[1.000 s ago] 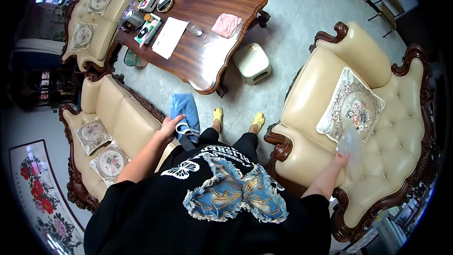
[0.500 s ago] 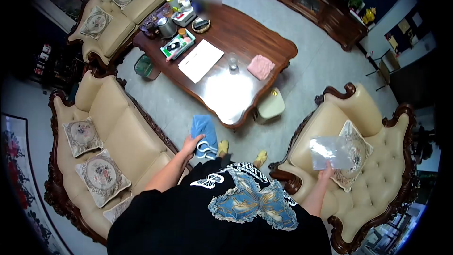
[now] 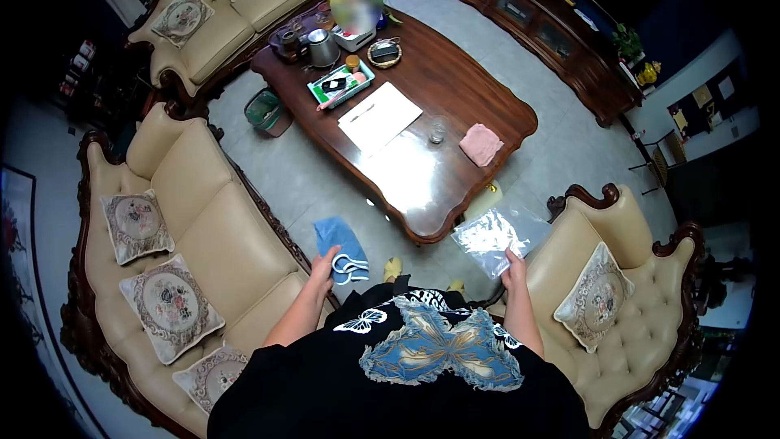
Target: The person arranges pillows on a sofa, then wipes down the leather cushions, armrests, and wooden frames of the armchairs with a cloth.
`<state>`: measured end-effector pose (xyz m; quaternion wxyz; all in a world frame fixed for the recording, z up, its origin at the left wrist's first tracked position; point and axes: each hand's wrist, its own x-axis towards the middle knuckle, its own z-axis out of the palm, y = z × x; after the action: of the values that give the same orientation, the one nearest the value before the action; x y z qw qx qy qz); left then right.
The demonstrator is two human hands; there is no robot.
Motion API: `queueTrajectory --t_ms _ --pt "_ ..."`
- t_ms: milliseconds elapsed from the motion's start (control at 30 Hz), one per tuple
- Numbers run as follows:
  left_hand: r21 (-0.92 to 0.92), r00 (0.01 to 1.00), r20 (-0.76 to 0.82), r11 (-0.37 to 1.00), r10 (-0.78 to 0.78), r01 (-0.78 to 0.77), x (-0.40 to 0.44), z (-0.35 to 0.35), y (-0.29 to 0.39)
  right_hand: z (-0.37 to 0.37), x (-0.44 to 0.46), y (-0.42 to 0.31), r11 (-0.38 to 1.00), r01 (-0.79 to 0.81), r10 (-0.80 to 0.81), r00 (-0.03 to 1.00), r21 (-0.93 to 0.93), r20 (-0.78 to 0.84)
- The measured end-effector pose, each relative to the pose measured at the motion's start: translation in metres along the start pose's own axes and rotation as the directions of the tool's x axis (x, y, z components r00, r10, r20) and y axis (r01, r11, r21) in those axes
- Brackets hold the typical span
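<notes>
Cream leather covers the long sofa (image 3: 203, 232) on the left, and three flowery cushions (image 3: 172, 306) sit on it. Behind it, near the top, is a smaller cream sofa (image 3: 223, 36) with two more cushions (image 3: 183, 16). Next comes a small bin (image 3: 279, 124) on the grey floor (image 3: 236, 126).

Now comes the left hand (image 3: 323, 268). It is closed around the lower left side of a folded blue cloth (image 3: 337, 237) with white edges. This cloth is up above the floor, between the long sofa and the dark wooden coffee table (image 3: 447, 81).

On the table stand a silver kettle (image 3: 322, 50), then a teal tray (image 3: 351, 95) full of little things. White papers (image 3: 378, 120) lie flat with a pen on them, and a round basket (image 3: 383, 65) sits farther back. To the right are a clear glass (image 3: 437, 132) and a pink cloth (image 3: 481, 146).

Yellow slippers (image 3: 392, 268) peek out past the black shirt (image 3: 390, 390), which has a denim butterfly (image 3: 447, 349).

Farther right is a shiny clear plastic bag (image 3: 500, 236), partly in front of a pale stool (image 3: 483, 202). The right hand (image 3: 514, 270) grips the bag's lower right edge, thumb on top. At the far right is a cream armchair (image 3: 642, 337) with one flowery cushion (image 3: 595, 297).
</notes>
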<state>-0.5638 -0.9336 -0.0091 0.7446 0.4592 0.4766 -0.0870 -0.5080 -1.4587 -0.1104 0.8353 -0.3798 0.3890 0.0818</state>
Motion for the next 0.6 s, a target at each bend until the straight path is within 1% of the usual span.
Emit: queueTrajectory --t_ms 33,67,167,200,267,300,367,500,567,600 --pt "-0.023 1.0 0.017 1.0 0.001 0.0 0.003 -0.003 -0.002 0.009 0.002 0.003 0.999 -0.032 0.033 0.998 -0.025 0.057" --pt "-0.029 1.0 0.01 1.0 0.0 0.0 0.005 -0.005 -0.005 0.019 0.004 0.008 0.996 -0.045 0.047 0.999 -0.083 0.023" --pt "-0.075 1.0 -0.025 0.997 -0.01 0.008 0.007 -0.008 -0.008 0.058 0.01 0.012 0.985 -0.131 0.14 0.987 -0.108 0.077" --pt "-0.092 0.999 -0.04 0.996 -0.015 0.011 0.005 -0.009 -0.009 0.072 0.011 0.014 0.984 -0.136 0.146 0.986 -0.116 0.083" --pt "-0.128 0.999 -0.048 0.992 -0.013 0.007 0.002 -0.012 -0.012 0.091 0.017 0.021 0.972 -0.162 0.192 0.965 -0.171 0.181" --pt "-0.136 0.998 -0.055 0.991 -0.011 0.003 0.001 -0.013 -0.014 0.099 0.02 0.023 0.97 -0.166 0.199 0.962 -0.179 0.186" --pt "-0.151 0.998 -0.067 0.988 0.022 -0.032 -0.009 -0.018 -0.019 0.118 0.025 0.031 0.953 -0.163 0.221 0.95 -0.256 0.221" --pt "-0.209 0.988 -0.146 0.975 0.046 -0.077 -0.037 -0.022 -0.029 0.146 0.046 0.042 0.94 -0.22 0.291 0.917 -0.261 0.274" --pt "-0.21 0.968 -0.249 0.974 0.027 -0.081 -0.058 -0.02 -0.031 0.15 0.065 0.055 0.934 -0.236 0.31 0.907 -0.267 0.285" --pt "-0.225 0.978 -0.206 0.971 0.033 -0.08 -0.064 -0.027 -0.035 0.155 0.071 0.061 0.948 -0.201 0.271 0.917 -0.246 0.293"
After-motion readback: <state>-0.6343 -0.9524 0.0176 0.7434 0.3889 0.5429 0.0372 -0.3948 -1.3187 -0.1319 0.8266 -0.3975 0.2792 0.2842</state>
